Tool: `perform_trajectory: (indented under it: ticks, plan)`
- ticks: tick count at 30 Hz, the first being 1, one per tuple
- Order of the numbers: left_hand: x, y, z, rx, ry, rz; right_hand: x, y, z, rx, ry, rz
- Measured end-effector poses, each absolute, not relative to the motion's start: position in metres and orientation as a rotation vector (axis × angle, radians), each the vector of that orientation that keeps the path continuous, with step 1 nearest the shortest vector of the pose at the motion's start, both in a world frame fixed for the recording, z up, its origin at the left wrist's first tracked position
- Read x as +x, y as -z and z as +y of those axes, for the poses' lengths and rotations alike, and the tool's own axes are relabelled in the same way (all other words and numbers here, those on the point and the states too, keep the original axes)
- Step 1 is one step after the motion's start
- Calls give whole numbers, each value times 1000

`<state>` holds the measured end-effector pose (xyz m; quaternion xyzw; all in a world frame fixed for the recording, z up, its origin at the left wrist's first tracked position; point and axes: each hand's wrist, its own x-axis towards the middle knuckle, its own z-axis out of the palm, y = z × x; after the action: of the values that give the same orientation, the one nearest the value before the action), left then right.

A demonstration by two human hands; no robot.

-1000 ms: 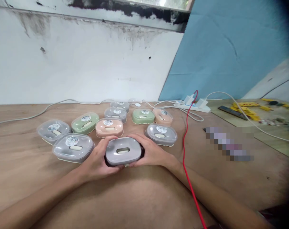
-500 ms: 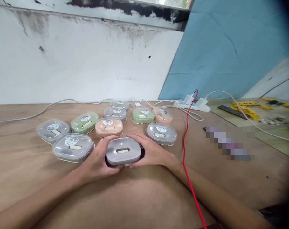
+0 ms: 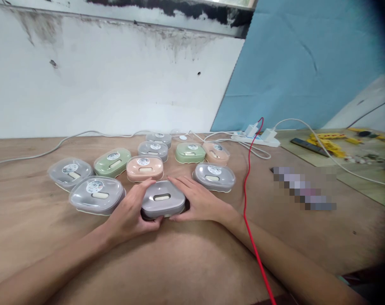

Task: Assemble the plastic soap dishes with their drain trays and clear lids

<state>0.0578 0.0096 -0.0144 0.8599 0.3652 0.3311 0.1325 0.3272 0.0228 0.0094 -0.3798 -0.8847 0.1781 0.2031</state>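
Note:
Between my two hands is a grey rounded box (image 3: 163, 205) with a slot in its top and a pale bar showing in the slot. No clear cover or round sticker shows on it. My left hand (image 3: 135, 212) is wrapped round its left end, fingers at the far side and thumb at the near edge. The right end is gripped the same way by my right hand (image 3: 200, 200). Just behind it sits a peach box (image 3: 145, 173) under a clear cover. A grey covered box (image 3: 98, 205) lies left of my left hand, and another grey covered box (image 3: 222, 182) beyond my right hand.
Several more covered boxes, such as a green box (image 3: 112, 162), stand farther back. A red cable (image 3: 247, 203) crosses my right forearm from a power strip (image 3: 265, 140). Yellow parts (image 3: 330, 146) lie at far right, near a blurred-out object (image 3: 302, 188). A white wall backs the table.
The grey box in my hands has shifted slightly left and toward a flatter, lower pose. Both hands keep their grip, and my right fingers have slid a little along with it.

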Motion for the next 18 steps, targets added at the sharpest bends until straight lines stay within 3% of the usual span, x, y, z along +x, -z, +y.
perform_trajectory:
  ticks: [18]
  plan:
    - [55,8,9,2568,-920,1079,327,-9,24,-1029,-409,-2534]
